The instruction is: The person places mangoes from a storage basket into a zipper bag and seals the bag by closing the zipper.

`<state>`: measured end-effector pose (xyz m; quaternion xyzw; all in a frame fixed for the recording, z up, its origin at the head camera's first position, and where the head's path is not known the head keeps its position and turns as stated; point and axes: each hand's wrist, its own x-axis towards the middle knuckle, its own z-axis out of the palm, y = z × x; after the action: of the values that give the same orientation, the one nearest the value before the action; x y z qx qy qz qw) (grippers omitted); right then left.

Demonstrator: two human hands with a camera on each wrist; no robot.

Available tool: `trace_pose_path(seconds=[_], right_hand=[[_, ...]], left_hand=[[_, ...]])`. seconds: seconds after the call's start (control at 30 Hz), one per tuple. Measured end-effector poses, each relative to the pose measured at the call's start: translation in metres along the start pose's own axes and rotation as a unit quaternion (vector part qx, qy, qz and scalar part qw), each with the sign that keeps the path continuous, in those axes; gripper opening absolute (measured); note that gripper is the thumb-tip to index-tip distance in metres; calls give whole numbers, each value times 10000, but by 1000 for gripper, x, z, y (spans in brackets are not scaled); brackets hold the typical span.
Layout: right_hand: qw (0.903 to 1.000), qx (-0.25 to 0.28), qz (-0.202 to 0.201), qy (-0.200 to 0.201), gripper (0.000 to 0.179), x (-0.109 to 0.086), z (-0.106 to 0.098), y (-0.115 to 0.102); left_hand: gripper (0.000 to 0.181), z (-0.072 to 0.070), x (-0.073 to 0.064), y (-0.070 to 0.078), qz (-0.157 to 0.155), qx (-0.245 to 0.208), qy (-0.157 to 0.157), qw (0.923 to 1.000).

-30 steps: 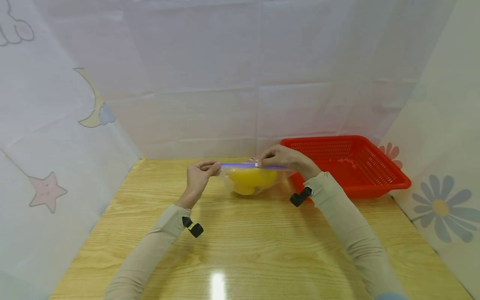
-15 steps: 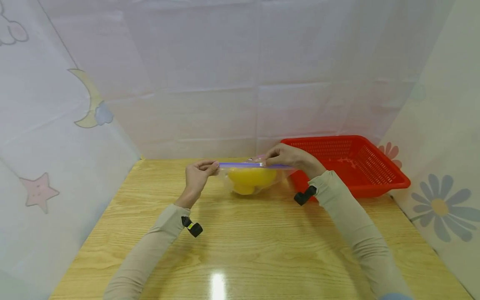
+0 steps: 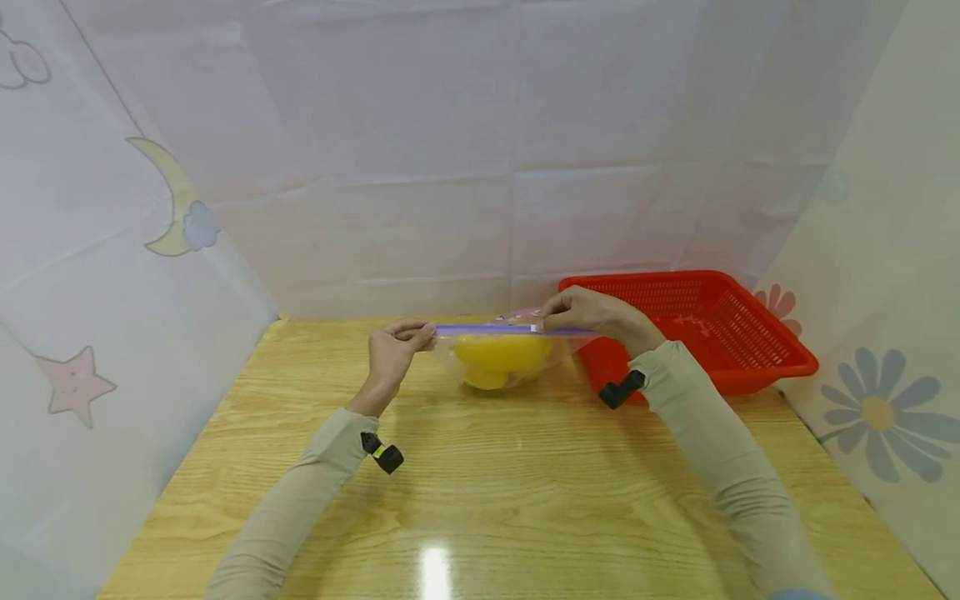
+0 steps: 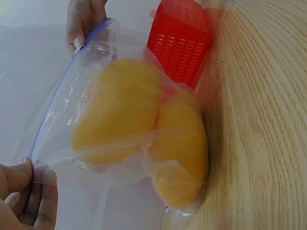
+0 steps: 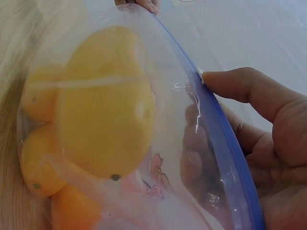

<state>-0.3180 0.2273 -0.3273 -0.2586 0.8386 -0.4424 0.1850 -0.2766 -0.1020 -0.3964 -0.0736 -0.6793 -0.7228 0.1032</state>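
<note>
A clear zip bag point(image 3: 487, 331) with a blue-purple zip strip stands upright on the table. Inside, the right wrist view shows a large yellow mango point(image 5: 108, 103) and several smaller orange fruits point(image 5: 41, 165) behind the film. My left hand point(image 3: 390, 360) pinches the left end of the zip between thumb and fingers. At the small white slider point(image 3: 534, 328), towards the other end, my right hand point(image 3: 603, 317) grips the strip, its thumb against the slider in the right wrist view and its fingers behind the film. The zip is stretched straight between both hands.
A red plastic basket point(image 3: 750, 379) with perforated sides stands at the back right, partly behind my right hand. The wooden table point(image 3: 480, 475) reaches to a pale cloth backdrop point(image 3: 397, 233) with printed shapes, which hangs on three sides.
My right hand and the white slider have moved to the right along the zip. My left hand keeps its pinch on the left end, nearly still.
</note>
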Motion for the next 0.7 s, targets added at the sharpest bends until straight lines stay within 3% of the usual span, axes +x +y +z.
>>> trace_pose_path(seconds=[0.3, 0.7], right_hand=[[9998, -46, 198, 56, 16, -4, -7, 5], [10000, 12, 75, 12, 16, -14, -17, 14]], left_hand=[[32, 1, 1, -1, -24, 49, -18, 10000], [29, -1, 2, -2, -53, 36, -43, 10000]])
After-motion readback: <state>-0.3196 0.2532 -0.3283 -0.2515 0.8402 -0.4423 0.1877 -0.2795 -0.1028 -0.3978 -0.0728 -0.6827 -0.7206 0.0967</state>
